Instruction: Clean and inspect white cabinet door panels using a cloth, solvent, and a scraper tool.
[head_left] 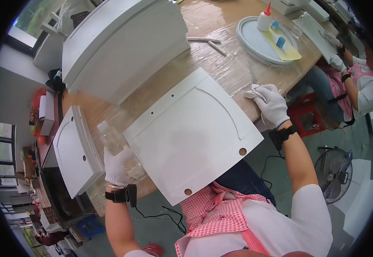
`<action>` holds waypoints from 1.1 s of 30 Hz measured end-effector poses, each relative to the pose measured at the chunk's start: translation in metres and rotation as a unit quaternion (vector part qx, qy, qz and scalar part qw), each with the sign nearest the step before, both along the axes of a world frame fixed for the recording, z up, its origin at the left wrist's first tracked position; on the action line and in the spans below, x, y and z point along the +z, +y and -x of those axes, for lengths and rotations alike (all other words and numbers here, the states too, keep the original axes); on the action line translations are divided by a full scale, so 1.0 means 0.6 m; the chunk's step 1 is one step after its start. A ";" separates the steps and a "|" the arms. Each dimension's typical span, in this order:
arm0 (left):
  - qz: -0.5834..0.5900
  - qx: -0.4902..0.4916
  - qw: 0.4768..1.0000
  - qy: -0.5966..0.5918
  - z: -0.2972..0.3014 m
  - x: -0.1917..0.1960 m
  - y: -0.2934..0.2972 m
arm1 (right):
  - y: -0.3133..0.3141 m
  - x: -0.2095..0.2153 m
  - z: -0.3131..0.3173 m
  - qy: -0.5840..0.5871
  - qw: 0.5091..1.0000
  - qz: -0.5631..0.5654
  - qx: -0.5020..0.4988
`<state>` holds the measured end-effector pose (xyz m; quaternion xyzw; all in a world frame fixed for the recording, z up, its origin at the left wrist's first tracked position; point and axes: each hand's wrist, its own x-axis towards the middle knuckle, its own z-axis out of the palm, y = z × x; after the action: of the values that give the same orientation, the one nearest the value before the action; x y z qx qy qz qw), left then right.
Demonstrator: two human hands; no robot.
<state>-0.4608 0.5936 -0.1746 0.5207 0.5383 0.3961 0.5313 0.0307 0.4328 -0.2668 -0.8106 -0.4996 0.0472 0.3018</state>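
My left hand (117, 168), in a white knit glove, is wrapped round a clear plastic bottle (111, 136) with a whitish cap. The bottle is tilted beside the left edge of a white panel (186, 132). This panel lies in front of me, partly over the table's near edge, with a curved groove, two small dark holes and two larger round holes. At the panel's right, my gloved right hand (273, 105) is closed on a bunched white cloth (251, 92). A thin pointed tool (252, 73) shows just beyond the cloth; whether my fingers touch it I cannot tell.
Stacked white panels (76, 150) lie at left; a big white curved piece (126, 47) stands behind. White pens (216, 47) and a round lid (247, 36) bearing a red-tipped glue bottle (264, 20) lie further back. A co-worker (353, 81) handles a panel at right, near a floor fan (334, 173).
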 end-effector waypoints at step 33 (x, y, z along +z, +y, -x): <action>0.590 -0.244 0.740 -0.213 -0.383 -0.010 -0.253 | -0.003 -0.007 -0.013 -0.010 1.000 -0.020 -0.001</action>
<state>-0.2309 0.4421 -0.1805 0.1187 0.3920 -0.0432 0.9113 0.0383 0.4309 -0.2709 -0.8052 -0.5028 0.0294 0.3130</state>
